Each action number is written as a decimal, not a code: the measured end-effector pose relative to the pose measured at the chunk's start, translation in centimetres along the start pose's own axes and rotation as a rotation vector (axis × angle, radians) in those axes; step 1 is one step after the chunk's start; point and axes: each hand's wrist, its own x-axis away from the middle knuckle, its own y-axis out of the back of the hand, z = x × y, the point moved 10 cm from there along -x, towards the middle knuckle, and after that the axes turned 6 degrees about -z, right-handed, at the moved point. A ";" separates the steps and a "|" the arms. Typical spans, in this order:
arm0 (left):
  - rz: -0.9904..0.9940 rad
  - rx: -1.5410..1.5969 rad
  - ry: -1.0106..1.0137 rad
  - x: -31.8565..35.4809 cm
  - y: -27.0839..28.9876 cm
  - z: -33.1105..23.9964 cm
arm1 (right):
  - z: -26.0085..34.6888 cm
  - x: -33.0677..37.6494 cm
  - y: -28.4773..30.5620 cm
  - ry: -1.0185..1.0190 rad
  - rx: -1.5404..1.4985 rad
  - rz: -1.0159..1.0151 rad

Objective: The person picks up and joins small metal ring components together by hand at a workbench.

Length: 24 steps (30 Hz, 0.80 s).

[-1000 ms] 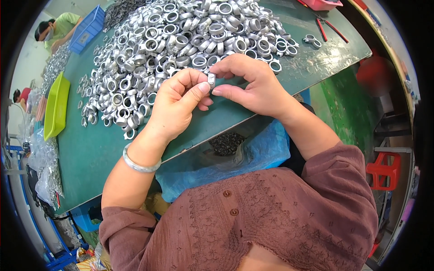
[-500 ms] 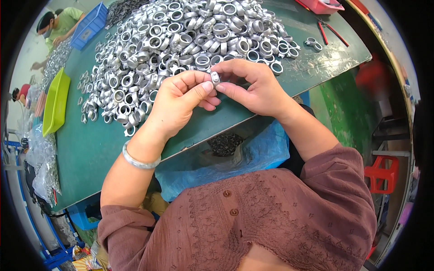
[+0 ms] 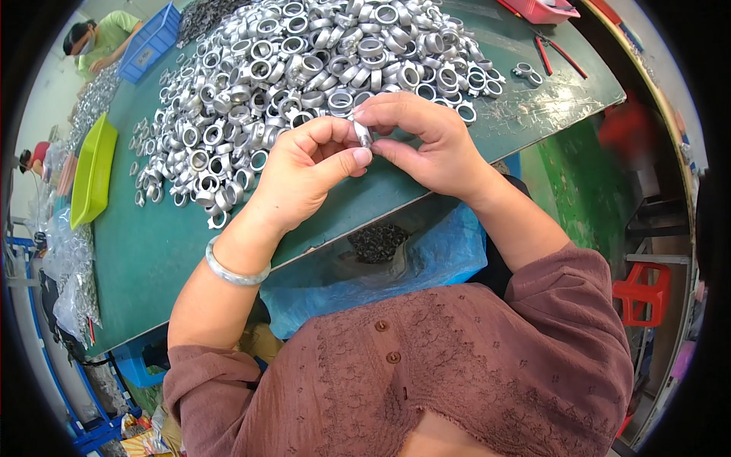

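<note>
We hold one small silvery metal piece (image 3: pixel 362 135) up between both hands, above the green table (image 3: pixel 152 266) and on the near side of the heaped metal rings (image 3: pixel 312 99). Our left hand (image 3: pixel 298 171) is curled nearly closed, thumb and forefinger pinching the piece; our right hand (image 3: pixel 428 145) spans it narrowly between forefinger and thumb. We judge this to be close fingertip work — turning or checking, we cannot tell which. The next move seems to call for a firm pinch on one side before the other lets go.
</note>
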 end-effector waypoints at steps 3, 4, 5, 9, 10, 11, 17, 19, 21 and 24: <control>0.002 -0.013 -0.002 0.0 0.0 0.0 | 0.3 0.0 -0.1 0.024 0.014 0.006; 0.006 -0.024 -0.004 -0.1 0.0 0.0 | 0.3 0.0 0.0 0.025 0.017 0.002; 0.006 -0.024 -0.004 0.0 0.0 0.0 | 0.3 0.0 0.0 0.026 0.021 -0.001; 0.002 -0.017 -0.006 0.0 0.0 0.0 | 0.1 0.0 0.0 0.004 0.012 0.001; -0.001 -0.020 -0.007 0.0 0.0 -0.1 | 0.2 0.0 -0.1 0.005 0.016 0.008; -0.002 -0.020 -0.007 0.0 0.0 0.0 | 0.2 0.0 -0.1 0.006 0.020 0.015; 0.004 -0.016 0.043 0.0 -0.1 0.0 | -1.8 0.7 -0.5 -0.210 -0.172 0.028; -0.006 -0.004 0.093 0.0 0.1 0.4 | -2.0 0.7 -0.6 -0.227 -0.167 0.045; -0.006 0.011 0.102 0.1 0.1 0.3 | -2.1 0.7 -0.7 -0.246 -0.160 0.063; -0.009 0.032 0.117 0.1 0.1 0.5 | -2.5 0.9 -0.8 -0.286 -0.179 0.064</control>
